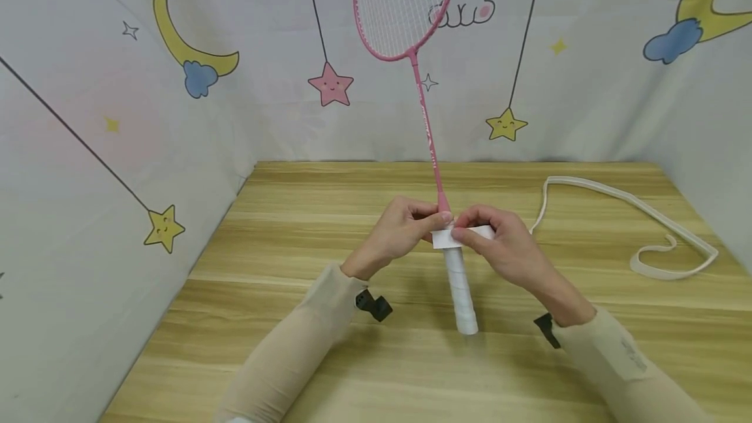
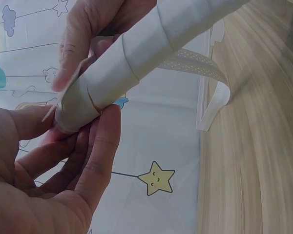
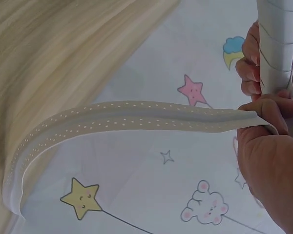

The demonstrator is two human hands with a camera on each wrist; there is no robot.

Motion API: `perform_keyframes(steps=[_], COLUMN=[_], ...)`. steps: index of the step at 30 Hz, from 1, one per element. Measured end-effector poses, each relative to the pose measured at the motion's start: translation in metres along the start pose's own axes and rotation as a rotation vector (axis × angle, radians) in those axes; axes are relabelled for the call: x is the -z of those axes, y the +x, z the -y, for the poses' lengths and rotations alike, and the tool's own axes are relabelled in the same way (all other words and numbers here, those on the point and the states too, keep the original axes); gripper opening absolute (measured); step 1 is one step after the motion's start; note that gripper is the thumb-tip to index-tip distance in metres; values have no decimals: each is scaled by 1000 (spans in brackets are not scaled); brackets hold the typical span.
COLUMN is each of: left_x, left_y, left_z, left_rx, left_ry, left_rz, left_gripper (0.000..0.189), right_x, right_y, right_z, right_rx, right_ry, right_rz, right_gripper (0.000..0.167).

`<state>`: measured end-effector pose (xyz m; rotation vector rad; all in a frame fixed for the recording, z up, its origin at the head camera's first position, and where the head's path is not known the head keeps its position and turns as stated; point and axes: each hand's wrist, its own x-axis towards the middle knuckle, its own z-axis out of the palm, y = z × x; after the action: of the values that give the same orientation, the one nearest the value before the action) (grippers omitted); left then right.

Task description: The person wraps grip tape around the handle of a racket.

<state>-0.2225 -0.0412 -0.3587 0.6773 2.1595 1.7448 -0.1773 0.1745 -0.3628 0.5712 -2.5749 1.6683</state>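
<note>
White tape (image 3: 127, 117): right fingers (image 1: 478, 214) pinch | handle (image 1: 461, 289): left fingers (image 2: 105, 141) grip | (tail (image 1: 664, 273) near table edge (image 1: 723, 245))

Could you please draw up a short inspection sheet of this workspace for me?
Surface: wood-grain table.
Job's things: pink racket with a white-wrapped handle; pale tape, dotted on one face, trails loose from the right hand and curves across the table's right side in the head view.
Clutter: nothing seen.
Left hand: holds the handle's upper end.
Right hand: pinches the tape beside the handle's upper end.
Cables: nothing seen.
Surroundings: light backdrop printed with stars, moons and clouds.
</note>
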Motion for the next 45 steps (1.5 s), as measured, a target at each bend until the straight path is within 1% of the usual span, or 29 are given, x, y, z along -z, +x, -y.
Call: perform_keyframes(steps=[4,9,14,19,24,28,31,35,39,42,45], left_x=[0,-1,0,2,5,6,6,5,4,4,4], left_y=[-1,-2,-6,-7,-6,-4,-3,-2,-1,-1,-1], left_z=[-1,-1,-2,0,2,3,3,5,7,7,7], left_rx=[4,27,14,7,-9,-22,-29,-43,-52,-57,-63], left_ry=[-8,-27,-32,-60,-66,-56,-55,-64,-69,-81,-88], left_rz=[16,27,37,93,141,148,154,170,169,163,156], left_gripper=[26,26,29,34,40,40,37,28,23,24,25], right_x=[-1,-1,-2,-2,-3,-4,-5,-5,-5,-6,-6], right_y=[0,-1,-1,-1,-2,-2,-2,-3,-4,-4,-5], right_z=[3,7,9,11,8,5,3,2,1,2,3], right_rx=[31,85,129,159,159,169,174,169,191,212,216], right_ry=[-46,-107,-155,-163,-93,-19,34,94,107,102,103], right_rz=[-22,-14,-4,1,25,24,22,26,9,-6,-15], right_gripper=[8,8,7,5,8,6,6,8,9,9,8])
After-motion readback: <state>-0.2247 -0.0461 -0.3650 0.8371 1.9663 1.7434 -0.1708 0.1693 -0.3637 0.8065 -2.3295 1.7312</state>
